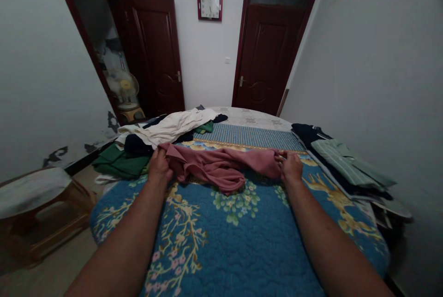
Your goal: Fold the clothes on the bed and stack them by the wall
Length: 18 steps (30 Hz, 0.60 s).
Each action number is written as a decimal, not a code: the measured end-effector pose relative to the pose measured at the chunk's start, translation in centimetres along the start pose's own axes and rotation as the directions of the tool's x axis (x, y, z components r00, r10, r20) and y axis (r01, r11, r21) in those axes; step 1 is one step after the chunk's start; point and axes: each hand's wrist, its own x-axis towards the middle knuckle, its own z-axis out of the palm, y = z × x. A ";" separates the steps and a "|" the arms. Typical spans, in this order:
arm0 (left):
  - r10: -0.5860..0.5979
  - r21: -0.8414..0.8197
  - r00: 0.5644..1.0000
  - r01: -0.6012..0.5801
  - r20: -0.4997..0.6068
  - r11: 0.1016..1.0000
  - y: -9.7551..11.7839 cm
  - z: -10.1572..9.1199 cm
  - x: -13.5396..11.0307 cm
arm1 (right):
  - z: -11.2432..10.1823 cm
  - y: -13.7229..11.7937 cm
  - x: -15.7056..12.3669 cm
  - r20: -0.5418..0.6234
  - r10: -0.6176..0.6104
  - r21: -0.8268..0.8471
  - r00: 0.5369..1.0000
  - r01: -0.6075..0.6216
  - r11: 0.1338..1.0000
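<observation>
A dusty-pink garment point(214, 163) stretches between my two hands above a blue flowered quilt point(242, 241). Its middle sags and bunches in folds; I cannot make out what kind of garment it is. My left hand point(159, 166) grips its left end, close to the heap of clothes. At the other end, my right hand point(290, 166) pinches the cloth between thumb and fingers. Just beyond my left hand lies a loose heap with a cream-white garment point(180, 124) on top and a green garment point(121, 162) at its near side.
On the right edge of the covered surface is a stack of folded clothes, a striped light-green shirt point(349, 161) on top. A stool point(38, 195) stands at the left. Farther back are an open door point(155, 52), an electric fan point(124, 86) and a wall clock point(210, 6).
</observation>
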 end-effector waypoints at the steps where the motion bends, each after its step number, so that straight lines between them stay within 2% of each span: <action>1: 0.003 0.042 1.000 -0.003 0.008 0.999 -0.1 -0.3 0.1 | -0.1 0.0 0.0 0.040 0.065 0.032 0.997 -0.066 0.997; 3: -0.003 0.183 0.999 -0.005 0.044 0.983 -0.3 -0.7 0.1 | -0.3 -0.1 -0.2 0.163 0.124 0.001 0.979 -0.126 0.992; 5: -0.028 0.350 0.993 -0.013 0.114 0.937 -0.3 -0.8 -0.5 | -0.5 -0.3 -0.7 0.325 0.054 -0.134 0.944 -0.011 0.991; 6: -0.044 0.433 0.986 -0.031 0.162 0.901 -0.1 -0.8 -0.8 | -0.6 -0.4 -0.9 0.431 -0.003 -0.201 0.902 0.099 0.975; 7: -0.066 0.515 0.973 -0.059 0.221 0.855 0.0 -0.7 -1.2 | -0.7 -0.5 -1.3 0.547 -0.057 -0.252 0.835 0.229 0.940; 8: -0.094 0.589 0.954 -0.096 0.284 0.802 0.3 -0.6 -1.6 | -0.7 -0.6 -1.6 0.656 -0.099 -0.283 0.748 0.365 0.887; 10: -0.161 0.689 0.909 -0.167 0.385 0.705 0.8 -0.5 -2.4 | -0.5 -0.6 -2.4 0.808 -0.133 -0.306 0.574 0.601 0.739; 11: -0.189 0.712 0.891 -0.185 0.412 0.677 1.0 -0.4 -2.7 | -0.3 -0.5 -2.7 0.850 -0.135 -0.308 0.510 0.688 0.657; 12: -0.212 0.723 0.879 -0.190 0.426 0.664 1.1 -0.4 -2.9 | -0.1 -0.4 -3.0 0.873 -0.139 -0.310 0.467 0.752 0.582; 13: -0.226 0.727 0.874 -0.186 0.430 0.661 1.1 -0.4 -3.0 | 0.1 -0.3 -3.1 0.880 -0.149 -0.318 0.452 0.791 0.522; 14: -0.232 0.730 0.875 -0.180 0.425 0.659 1.0 -0.5 -3.1 | 0.2 -0.2 -3.2 0.874 -0.160 -0.337 0.459 0.810 0.481; 16: -0.210 0.760 0.894 -0.191 0.396 0.622 0.8 -0.7 -2.9 | 0.3 -0.1 -2.9 0.833 -0.171 -0.410 0.526 0.794 0.448; 18: -0.153 0.815 0.918 -0.237 0.367 0.529 0.5 -1.0 -2.6 | 0.1 -0.2 -2.4 0.772 -0.164 -0.494 0.614 0.742 0.453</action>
